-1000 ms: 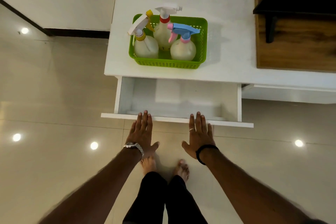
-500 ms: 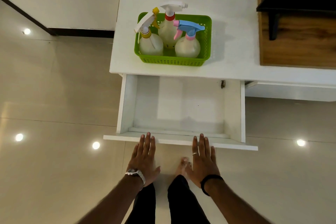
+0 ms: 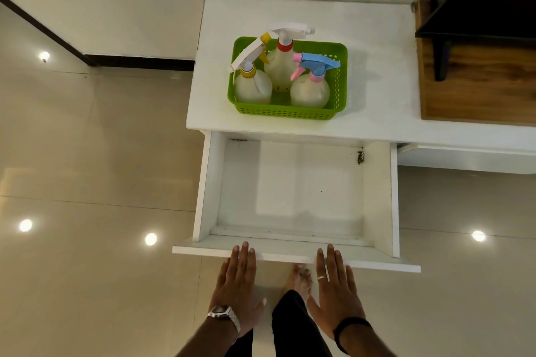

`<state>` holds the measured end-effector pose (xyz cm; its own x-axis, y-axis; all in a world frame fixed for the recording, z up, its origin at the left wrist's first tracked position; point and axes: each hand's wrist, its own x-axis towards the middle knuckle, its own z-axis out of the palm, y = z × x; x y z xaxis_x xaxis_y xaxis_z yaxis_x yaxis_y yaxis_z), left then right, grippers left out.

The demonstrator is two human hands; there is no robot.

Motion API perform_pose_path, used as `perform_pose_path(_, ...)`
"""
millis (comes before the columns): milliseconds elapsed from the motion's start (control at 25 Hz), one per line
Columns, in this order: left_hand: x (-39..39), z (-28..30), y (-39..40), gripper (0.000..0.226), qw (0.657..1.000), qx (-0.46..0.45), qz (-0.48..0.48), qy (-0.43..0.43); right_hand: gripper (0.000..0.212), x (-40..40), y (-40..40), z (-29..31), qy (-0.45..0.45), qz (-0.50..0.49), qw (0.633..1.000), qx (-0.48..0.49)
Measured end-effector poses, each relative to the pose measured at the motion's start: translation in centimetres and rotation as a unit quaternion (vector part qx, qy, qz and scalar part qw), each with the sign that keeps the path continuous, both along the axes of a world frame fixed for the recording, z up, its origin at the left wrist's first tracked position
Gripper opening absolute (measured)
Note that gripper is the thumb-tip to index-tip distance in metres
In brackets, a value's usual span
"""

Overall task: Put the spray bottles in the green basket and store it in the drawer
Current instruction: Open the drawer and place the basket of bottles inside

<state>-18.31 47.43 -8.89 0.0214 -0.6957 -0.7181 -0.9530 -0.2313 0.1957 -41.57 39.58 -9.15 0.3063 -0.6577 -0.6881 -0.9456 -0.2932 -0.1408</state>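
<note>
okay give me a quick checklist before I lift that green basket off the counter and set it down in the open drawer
1. All three spray bottles in the green basket: ok.
2. Bottles upright: ok.
3. Drawer pulled out far enough: ok.
4. Drawer floor free: ok, only a small dark speck at the back right corner.
5. Left hand and right hand free: ok, open, fingertips at the drawer front.
6. Drawer deep enough for the bottles: cannot tell.

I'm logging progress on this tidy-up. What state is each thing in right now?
Drawer: pulled open, nothing inside.
Green basket: on the white cabinet top, not yet in the drawer.
Three spray bottles: upright inside the basket.
Left hand: flat and open, fingertips on the drawer front.
Right hand: flat and open, fingertips on the drawer front.
</note>
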Motion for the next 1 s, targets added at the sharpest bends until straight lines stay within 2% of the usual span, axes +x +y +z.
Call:
perform_pose_path(120,0.0,0.3,-0.3,0.107,1.000,-0.015,0.022,0.010,0.091,0.0,0.0,0.7,-0.009,-0.012,1.000,-0.001)
perform_pose_path(240,1.8,1.6,-3.8,0.097,0.991,-0.095,0.074,0.060,0.083,0.2,-3.9,2.1,-0.041,-0.018,0.999,-0.018)
perform_pose_path(280,3.1,2.2,-5.8,0.090,0.984,-0.115,0.095,0.100,0.082,0.3,-6.3,2.5,-0.050,-0.029,0.998,-0.017)
perform_pose_path(360,6.6,3.6,-11.1,0.081,0.965,-0.165,0.145,0.145,0.079,0.5,-12.3,3.1,-0.057,-0.041,0.994,-0.080)
perform_pose_path(560,14.0,6.4,-25.6,0.068,0.921,-0.292,0.236,0.108,0.063,4.0,-28.1,6.4,-0.090,-0.085,0.970,-0.207)
perform_pose_path(640,15.3,7.4,-30.4,0.052,0.902,-0.304,0.278,0.128,0.055,6.4,-32.5,8.1,-0.134,-0.146,0.953,-0.231)
perform_pose_path(760,15.3,8.1,-34.5,0.032,0.875,-0.293,0.343,0.174,0.051,10.0,-35.8,9.2,-0.182,-0.235,0.932,-0.208)
perform_pose_path(880,15.7,7.5,-36.0,0.034,0.881,-0.271,0.356,0.151,0.045,11.7,-36.7,8.4,-0.174,-0.288,0.924,-0.182)
perform_pose_path(1000,16.4,6.3,-36.0,0.024,0.899,-0.270,0.321,0.129,0.036,11.7,-36.6,7.4,-0.175,-0.329,0.911,-0.178)
